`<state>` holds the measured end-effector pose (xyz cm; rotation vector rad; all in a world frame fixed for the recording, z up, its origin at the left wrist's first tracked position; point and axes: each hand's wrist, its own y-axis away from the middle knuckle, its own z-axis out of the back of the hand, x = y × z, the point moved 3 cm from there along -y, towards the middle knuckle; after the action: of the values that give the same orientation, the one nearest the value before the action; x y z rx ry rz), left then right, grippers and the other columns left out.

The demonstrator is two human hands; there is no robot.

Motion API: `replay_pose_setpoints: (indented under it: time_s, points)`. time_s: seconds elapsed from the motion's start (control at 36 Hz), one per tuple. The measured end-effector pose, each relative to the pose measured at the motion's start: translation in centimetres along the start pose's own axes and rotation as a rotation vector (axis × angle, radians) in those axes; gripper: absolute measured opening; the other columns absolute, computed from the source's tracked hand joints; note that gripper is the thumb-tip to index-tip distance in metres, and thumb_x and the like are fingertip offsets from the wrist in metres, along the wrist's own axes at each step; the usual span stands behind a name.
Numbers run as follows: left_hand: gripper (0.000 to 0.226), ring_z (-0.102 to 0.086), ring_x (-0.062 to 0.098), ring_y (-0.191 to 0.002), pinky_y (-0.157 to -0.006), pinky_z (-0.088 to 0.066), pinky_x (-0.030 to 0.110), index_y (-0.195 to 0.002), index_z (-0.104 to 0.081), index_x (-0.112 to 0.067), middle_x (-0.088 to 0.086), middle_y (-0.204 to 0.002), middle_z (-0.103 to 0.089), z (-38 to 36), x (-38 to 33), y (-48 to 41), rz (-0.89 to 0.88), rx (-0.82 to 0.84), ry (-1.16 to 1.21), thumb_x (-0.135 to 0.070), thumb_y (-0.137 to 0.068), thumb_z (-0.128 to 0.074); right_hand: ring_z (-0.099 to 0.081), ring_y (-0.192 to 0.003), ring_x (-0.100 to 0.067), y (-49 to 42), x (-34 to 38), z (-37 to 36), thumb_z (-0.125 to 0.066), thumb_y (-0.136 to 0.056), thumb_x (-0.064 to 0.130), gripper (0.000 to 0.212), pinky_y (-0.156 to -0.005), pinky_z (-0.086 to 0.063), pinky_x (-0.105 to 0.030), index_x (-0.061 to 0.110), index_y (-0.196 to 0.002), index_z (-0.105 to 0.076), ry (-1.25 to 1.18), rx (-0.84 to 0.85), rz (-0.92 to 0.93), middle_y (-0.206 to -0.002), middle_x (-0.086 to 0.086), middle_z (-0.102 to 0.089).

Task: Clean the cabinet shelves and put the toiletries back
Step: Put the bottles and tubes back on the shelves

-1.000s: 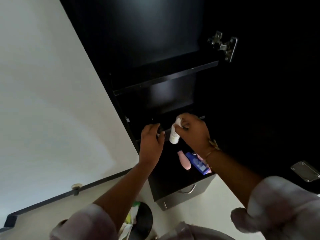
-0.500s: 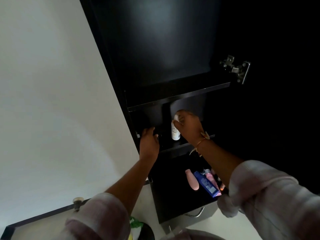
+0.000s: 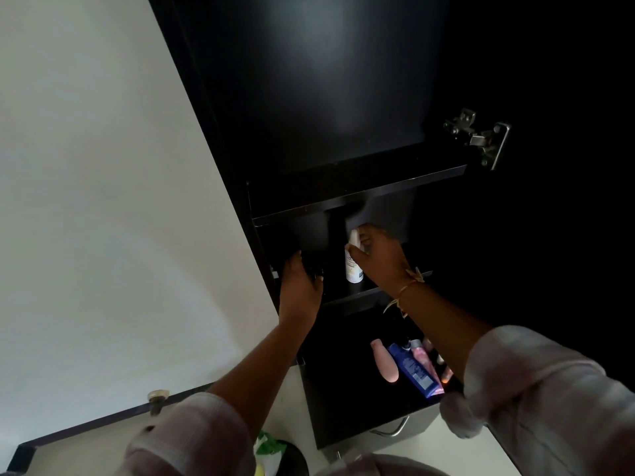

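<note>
Gripping one white bottle [image 3: 353, 269] is the right hand [image 3: 381, 259].

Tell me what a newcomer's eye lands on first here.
The right hand grips the top of a white bottle standing upright on the middle shelf of the black cabinet. The left hand reaches in at that shelf's left end. Below, a pink bottle and a blue tube sit in the lower compartment.
</note>
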<state>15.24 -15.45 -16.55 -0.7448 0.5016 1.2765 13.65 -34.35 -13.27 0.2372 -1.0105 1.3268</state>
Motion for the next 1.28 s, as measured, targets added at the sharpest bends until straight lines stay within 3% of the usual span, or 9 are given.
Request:
replay_pose_setpoints:
  time_s: [0.22,0.39,0.58,0.75,0.81,0.86,0.92,1.0,1.28]
  points:
    - [0.068,-0.035,0.02,-0.138,-0.112,-0.036,0.032,-0.144,-0.034,-0.013,0.007,-0.146,-0.038,0.5,-1.6,2.0,-0.218,-0.067,-0.16,-0.023,-0.086,-0.069,-0.063,-0.099,-0.016,2.3,-1.0,1.0,-0.073,-0.082,0.037,0.048,-0.084,-0.054,-0.033,0.009,-0.119,-0.059,-0.055,-0.09,-0.062,-0.116,-0.007,-0.061]
    - [0.039,-0.049,0.016,-0.114,-0.097,-0.04,0.029,-0.124,-0.054,-0.013,0.005,-0.12,-0.057,-1.2,-4.1,6.3,-0.559,-0.029,-0.183,-0.026,-0.089,-0.066,-0.061,-0.082,-0.011,7.1,-3.3,2.4,-0.069,-0.087,0.027,0.028,-0.075,-0.048,-0.019,0.009,-0.107,-0.061,-0.021,-0.208,-0.156,-0.101,-0.004,-0.062]
    - [0.011,-0.064,0.012,-0.087,-0.077,-0.05,0.023,-0.094,-0.065,-0.017,-0.001,-0.092,-0.066,-7.6,-0.6,10.6,-0.212,0.418,-0.056,-0.026,-0.094,-0.059,-0.065,-0.068,-0.019,14.2,-11.0,1.4,-0.051,-0.093,0.039,0.027,-0.059,-0.044,-0.023,0.02,-0.074,-0.053,0.256,0.08,-0.415,-0.069,0.008,-0.058]
    - [0.02,-0.068,0.019,-0.095,-0.084,-0.053,0.035,-0.103,-0.067,-0.015,0.004,-0.1,-0.072,-12.3,2.8,13.0,0.07,0.633,-0.117,-0.025,-0.097,-0.052,-0.069,-0.073,-0.032,20.4,-14.8,0.7,-0.063,-0.088,0.031,0.018,-0.053,-0.043,-0.022,0.013,-0.087,-0.068,0.486,0.288,-0.585,-0.08,-0.014,-0.069]
    - [0.021,-0.065,0.022,-0.103,-0.088,-0.05,0.032,-0.106,-0.068,-0.012,0.006,-0.107,-0.071,-13.7,3.4,13.4,0.12,0.648,-0.142,-0.023,-0.096,-0.053,-0.067,-0.055,-0.027,21.4,-14.5,0.8,-0.067,-0.078,0.024,0.009,-0.042,-0.026,-0.011,0.015,-0.078,-0.071,0.575,0.335,-0.642,-0.067,-0.011,-0.067]
    - [0.021,-0.064,0.023,-0.104,-0.085,-0.045,0.028,-0.102,-0.067,-0.009,0.007,-0.106,-0.071,-15.1,4.0,13.5,0.175,0.64,-0.148,-0.025,-0.094,-0.056,-0.065,-0.049,-0.03,22.5,-14.9,0.3,-0.061,-0.075,0.022,0.014,-0.036,-0.034,-0.014,0.016,-0.074,-0.073,0.609,0.35,-0.579,-0.071,-0.015,-0.068]
    - [0.024,-0.065,0.023,-0.101,-0.08,-0.044,0.025,-0.101,-0.066,-0.008,0.007,-0.102,-0.071,-16.6,4.7,13.5,0.264,0.629,-0.135,-0.03,-0.091,-0.06,-0.068,-0.071,-0.041,23.1,-15.6,-0.2,-0.063,-0.081,0.017,0.015,-0.054,-0.052,-0.032,0.015,-0.093,-0.072,0.619,0.382,-0.536,-0.101,-0.025,-0.068]
    - [0.036,-0.065,0.026,-0.104,-0.087,-0.052,0.032,-0.111,-0.063,-0.006,0.012,-0.108,-0.069,-18.8,5.9,13.7,0.406,0.599,-0.066,-0.032,-0.086,-0.066,-0.062,-0.103,-0.038,24.0,-16.7,-0.5,-0.06,-0.09,0.026,0.023,-0.082,-0.049,-0.036,0.018,-0.111,-0.065,0.439,0.446,-0.639,-0.119,-0.014,-0.065]
    - [0.065,-0.058,0.034,-0.114,-0.092,-0.051,0.038,-0.131,-0.046,0.001,0.019,-0.127,-0.056,-24.1,7.3,13.1,0.562,0.52,-0.033,-0.036,-0.083,-0.071,-0.057,-0.107,-0.032,23.3,-18.7,-3.3,-0.056,-0.091,0.025,0.028,-0.073,-0.053,-0.04,0.015,-0.117,-0.058,0.698,0.555,-0.424,-0.117,-0.008,-0.06]
